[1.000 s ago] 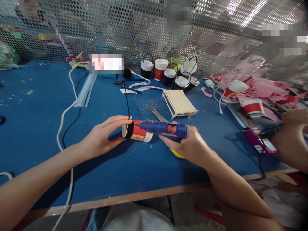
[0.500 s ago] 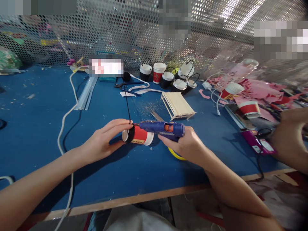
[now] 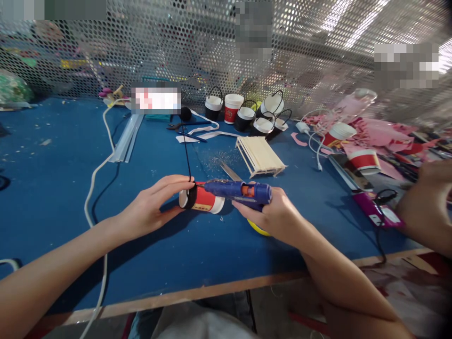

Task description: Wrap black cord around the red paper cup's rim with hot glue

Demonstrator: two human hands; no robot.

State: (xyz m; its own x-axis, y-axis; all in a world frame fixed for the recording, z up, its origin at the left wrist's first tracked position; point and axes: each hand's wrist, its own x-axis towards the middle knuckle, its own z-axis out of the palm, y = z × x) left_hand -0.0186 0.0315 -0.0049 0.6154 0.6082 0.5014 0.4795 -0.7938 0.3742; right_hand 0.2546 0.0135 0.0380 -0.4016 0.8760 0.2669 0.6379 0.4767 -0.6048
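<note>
Little change from half a second ago, so work sits at same stage: left grip (image 3: 151,200) pinches red cup (image 3: 208,199) by its left end, fingers at wound black cord (image 3: 191,197); right grip (image 3: 278,209) clasps glue gun (image 3: 229,189), nozzle near cord. Cup lies sideways between grips, right of left fingertips.

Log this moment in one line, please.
left hand: holding red cup sideways | right hand: holding blue glue gun | nozzle: close to black cord
</note>
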